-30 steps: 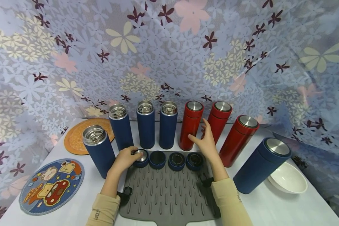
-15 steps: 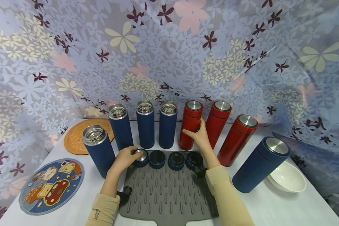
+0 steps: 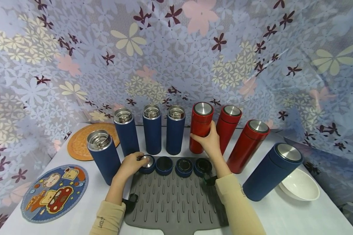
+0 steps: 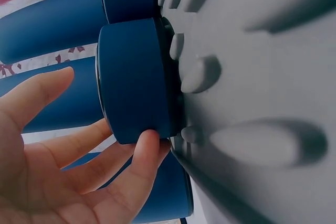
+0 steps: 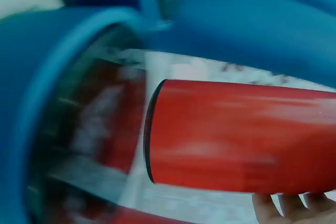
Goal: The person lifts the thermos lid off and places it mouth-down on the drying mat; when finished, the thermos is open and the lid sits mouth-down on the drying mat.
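In the head view my right hand grips a red thermos bottle, thumb on its left side and fingers on its right. The bottle stays nearly upright, with a round silver top. Its black-edged base and the fingertips show in the right wrist view. My left hand rests against a blue bottle lid, the leftmost in a row on the grey mat. In the left wrist view, relaxed fingers touch the side of that lid, while the thumb stands apart from it.
Open blue bottles stand behind and left of the lids. Two more red bottles and a capped blue bottle stand right, by a white bowl. A cartoon mat and an orange-brown round mat lie left.
My right hand has moved left from the gap between red bottles and taken hold of the red thermos bottle, which has risen slightly. The left hand has stayed at its lid.
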Available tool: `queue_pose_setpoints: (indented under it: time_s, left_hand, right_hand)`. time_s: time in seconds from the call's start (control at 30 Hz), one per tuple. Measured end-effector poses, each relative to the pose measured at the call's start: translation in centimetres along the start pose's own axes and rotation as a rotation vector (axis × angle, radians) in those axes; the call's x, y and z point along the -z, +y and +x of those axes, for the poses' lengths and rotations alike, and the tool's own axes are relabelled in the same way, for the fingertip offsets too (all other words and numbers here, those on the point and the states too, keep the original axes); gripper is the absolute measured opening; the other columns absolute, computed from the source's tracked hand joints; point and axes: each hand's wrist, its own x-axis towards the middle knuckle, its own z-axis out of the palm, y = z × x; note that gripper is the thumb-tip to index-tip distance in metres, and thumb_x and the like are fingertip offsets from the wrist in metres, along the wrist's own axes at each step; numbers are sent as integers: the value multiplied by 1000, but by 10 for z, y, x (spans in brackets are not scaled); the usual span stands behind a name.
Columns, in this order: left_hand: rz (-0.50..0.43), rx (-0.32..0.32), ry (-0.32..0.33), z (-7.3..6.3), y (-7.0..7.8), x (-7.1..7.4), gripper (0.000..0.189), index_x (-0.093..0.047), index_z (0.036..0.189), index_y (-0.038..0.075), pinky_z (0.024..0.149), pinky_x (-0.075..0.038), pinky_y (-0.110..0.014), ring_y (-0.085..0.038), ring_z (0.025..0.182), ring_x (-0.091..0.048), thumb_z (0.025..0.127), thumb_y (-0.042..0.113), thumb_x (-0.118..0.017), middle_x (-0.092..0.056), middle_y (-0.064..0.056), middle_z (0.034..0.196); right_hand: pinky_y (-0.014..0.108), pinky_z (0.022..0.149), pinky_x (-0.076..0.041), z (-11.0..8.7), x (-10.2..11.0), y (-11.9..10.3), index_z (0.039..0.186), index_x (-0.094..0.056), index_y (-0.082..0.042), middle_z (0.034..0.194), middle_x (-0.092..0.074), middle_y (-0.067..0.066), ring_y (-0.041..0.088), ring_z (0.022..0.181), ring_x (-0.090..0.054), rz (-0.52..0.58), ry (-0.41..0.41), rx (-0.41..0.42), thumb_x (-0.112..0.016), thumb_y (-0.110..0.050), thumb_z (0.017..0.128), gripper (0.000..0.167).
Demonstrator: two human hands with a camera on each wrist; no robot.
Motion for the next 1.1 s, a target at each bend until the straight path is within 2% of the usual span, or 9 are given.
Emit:
queue_pose_setpoints:
  time_s: [0.13, 0.27, 0.5, 0.67, 0.83, 0.97, 1.1]
  left_hand:
    - [-1, 0, -3, 1, -1, 0, 46, -54, 122, -7, 89, -45, -50, -41, 113, -51, 90, 26, -57, -55, -26, 122]
    - [2, 1, -1, 1, -2, 0, 46, -54, 122, -6, 89, -44, -50, -41, 114, -50, 90, 26, -57, -55, -26, 122]
    - [3, -14, 4, 1, -3, 0, 46, -55, 122, -6, 89, -44, -50, -41, 113, -51, 89, 26, -57, -56, -26, 121]
    - [2, -29, 7, 2, -4, -1, 46, -55, 122, -6, 89, -44, -50, -41, 112, -51, 89, 26, -58, -56, -26, 120]
    - [18, -64, 6, 3, -3, 0, 48, -52, 126, -5, 91, -42, -52, -41, 114, -49, 89, 25, -58, -54, -26, 123]
    - [-3, -149, 96, 2, 3, 1, 39, -55, 124, -3, 89, -43, -51, -39, 112, -52, 91, 18, -54, -55, -24, 122]
    - [-102, -286, 222, -4, 16, 1, 31, -58, 122, 2, 86, -47, -46, -31, 106, -57, 96, 17, -47, -58, -17, 119]
  right_hand:
    - [48, 91, -44, -12, 4, -18, 135, -37, -17, 125, -51, 6, 24, 112, -50, 13, 18, 114, -79, -21, 72, 76]
    - [46, 85, -45, -25, 6, -30, 134, -42, -18, 119, -50, 7, 23, 105, -49, -51, 9, 234, -81, -20, 67, 78]
    - [46, 72, -50, -47, 8, -36, 131, -49, -23, 111, -53, 6, 23, 94, -55, -366, -10, 427, -83, -29, 61, 78]
    - [42, 69, -51, -54, 12, -33, 131, -49, -23, 108, -62, 4, 21, 88, -59, -573, -57, 572, -81, -34, 61, 78]
    - [39, 67, -50, -58, 15, -31, 134, -47, -26, 102, -65, 3, 20, 84, -59, -762, -114, 627, -79, -39, 60, 81]
    - [40, 68, -50, -62, 16, -29, 134, -47, -27, 102, -65, 4, 21, 84, -60, -833, -154, 642, -78, -39, 60, 81]
    - [40, 68, -50, -65, 15, -28, 132, -49, -26, 100, -65, 4, 22, 83, -60, -872, -174, 662, -78, -39, 60, 79]
